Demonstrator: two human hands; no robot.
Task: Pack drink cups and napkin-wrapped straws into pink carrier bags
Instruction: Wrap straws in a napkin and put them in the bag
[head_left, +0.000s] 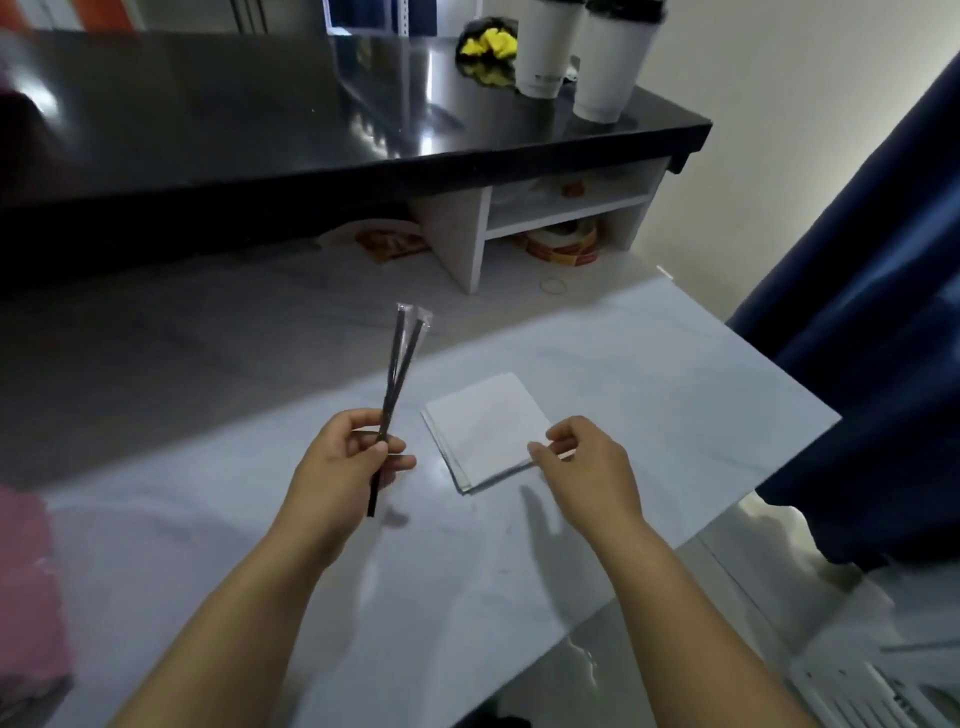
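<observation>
At the far left edge, pink material, seemingly the pink carrier bags (23, 582), is seen blurred on the pale worktop (675, 374). Right of it, the left hand (343, 467) is raised above the worktop with its fingers curled, and two black straws (400, 364) in clear wrappers are pinched between thumb and fingertips; the straws are crossed at the grip and splayed apart at their upper ends. Just right of them, a small stack of white napkins (483, 426) is laid flat on the worktop. Its right corner is pinched by the thumb and fingers of the right hand (587, 467). Further back, two white cups (545, 47) are stood upright, side by side, on the black counter (260, 104). A dark blue curtain (857, 338) is hung at the right.
</observation>
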